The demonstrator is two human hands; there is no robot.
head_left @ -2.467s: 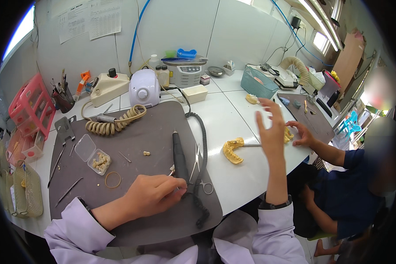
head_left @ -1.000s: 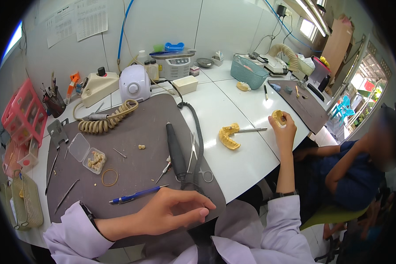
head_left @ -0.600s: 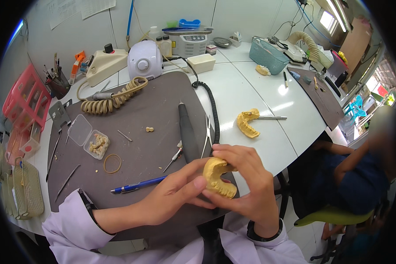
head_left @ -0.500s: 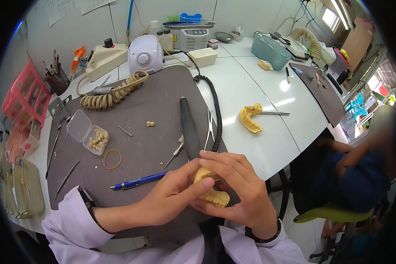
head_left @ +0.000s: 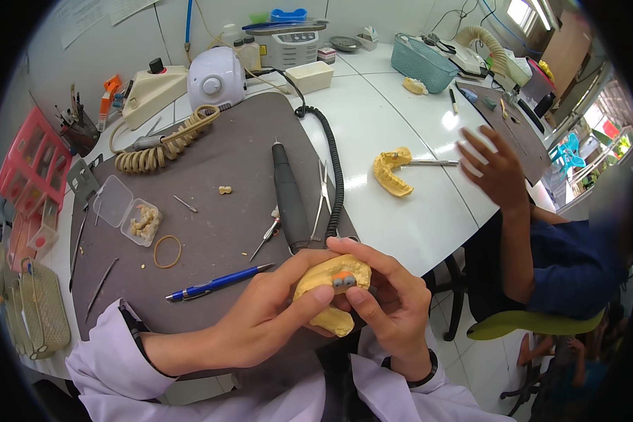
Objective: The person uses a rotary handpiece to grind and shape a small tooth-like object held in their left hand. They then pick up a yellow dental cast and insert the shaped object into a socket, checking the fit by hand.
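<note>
Low at the front of the bench, both hands grip a yellow plaster dental cast (head_left: 336,266). My left hand (head_left: 274,309) holds its left side, thumb laid over the top. My right hand (head_left: 394,302) wraps the other side, its thumb tip close below a pair of grey tooth crowns (head_left: 342,283) with an orange patch above them. The fingers under the cast are hidden. A blue mechanical pencil (head_left: 218,283) lies beside my left hand. Just beyond the hands rest a dark handpiece (head_left: 290,200) and slim metal tweezers (head_left: 321,199).
Another yellow cast (head_left: 394,179) sits to the right on white tiles. A co-worker's raised hand (head_left: 496,165) is spread beside it. On the brown mat (head_left: 183,243) lie a clear box of teeth (head_left: 143,224), a rubber band (head_left: 167,251) and a carving tool (head_left: 102,285).
The cast has turned in my hands, bringing the grey crowns and orange patch into sight. My right fingers have drawn back from its top. The co-worker's hand has risen over the bench.
</note>
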